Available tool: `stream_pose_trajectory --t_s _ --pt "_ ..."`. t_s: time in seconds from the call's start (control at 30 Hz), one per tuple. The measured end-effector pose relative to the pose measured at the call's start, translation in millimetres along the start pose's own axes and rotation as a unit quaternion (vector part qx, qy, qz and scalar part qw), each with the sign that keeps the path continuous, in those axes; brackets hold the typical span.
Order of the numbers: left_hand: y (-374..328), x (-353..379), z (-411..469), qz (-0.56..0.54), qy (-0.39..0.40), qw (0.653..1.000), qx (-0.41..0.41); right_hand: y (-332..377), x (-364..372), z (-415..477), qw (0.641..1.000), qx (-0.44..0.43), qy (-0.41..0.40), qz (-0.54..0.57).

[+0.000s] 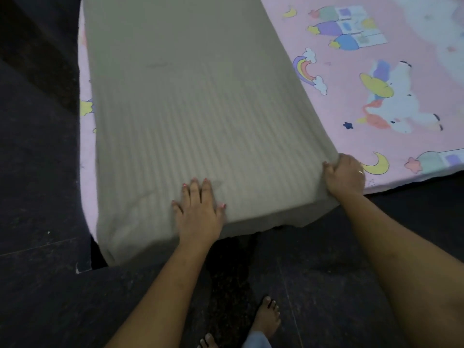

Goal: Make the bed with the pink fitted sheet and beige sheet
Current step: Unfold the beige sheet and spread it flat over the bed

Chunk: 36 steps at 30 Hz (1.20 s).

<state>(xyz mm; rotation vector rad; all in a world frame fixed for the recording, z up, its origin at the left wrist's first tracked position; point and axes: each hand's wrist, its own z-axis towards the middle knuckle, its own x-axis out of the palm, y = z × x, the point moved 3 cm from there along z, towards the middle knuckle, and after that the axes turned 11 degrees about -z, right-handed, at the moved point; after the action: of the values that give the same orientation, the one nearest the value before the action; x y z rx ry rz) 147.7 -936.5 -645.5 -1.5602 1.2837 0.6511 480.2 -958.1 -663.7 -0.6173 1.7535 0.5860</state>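
Nothing legible anywhere in view: no words, labels, brands or numbers. Printed on the pink sheet, only wordless cartoon pictures, among them a unicorn, a rainbow and a moon.
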Motion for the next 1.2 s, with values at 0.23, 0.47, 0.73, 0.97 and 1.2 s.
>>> stream_pose_trajectory --t_s 0.23,0.47,0.73,0.97,1.2 --pt "-94.7 29.8 32.6 0.012 0.093 0.994 0.058 23.7 -25.0 42.7 0.966 0.036 0.105 0.234" --pt "-166.4 57.3 47.6 0.024 0.133 0.987 0.082 -20.8 -22.1 63.5 0.903 0.058 0.184 0.384" --pt "-207.3 81.1 49.3 0.026 0.132 0.987 0.092 -61.6 -24.8 64.3 0.89 -0.033 0.335 0.308" --pt "-242.4 102.4 47.5 0.03 0.151 0.976 0.152 -106.1 -31.5 52.6 0.882 -0.105 0.428 0.164" --pt "-258.6 116.4 36.0 0.067 0.16 0.962 0.212 -115.3 -8.3 33.8 0.895 -0.09 0.352 0.26"
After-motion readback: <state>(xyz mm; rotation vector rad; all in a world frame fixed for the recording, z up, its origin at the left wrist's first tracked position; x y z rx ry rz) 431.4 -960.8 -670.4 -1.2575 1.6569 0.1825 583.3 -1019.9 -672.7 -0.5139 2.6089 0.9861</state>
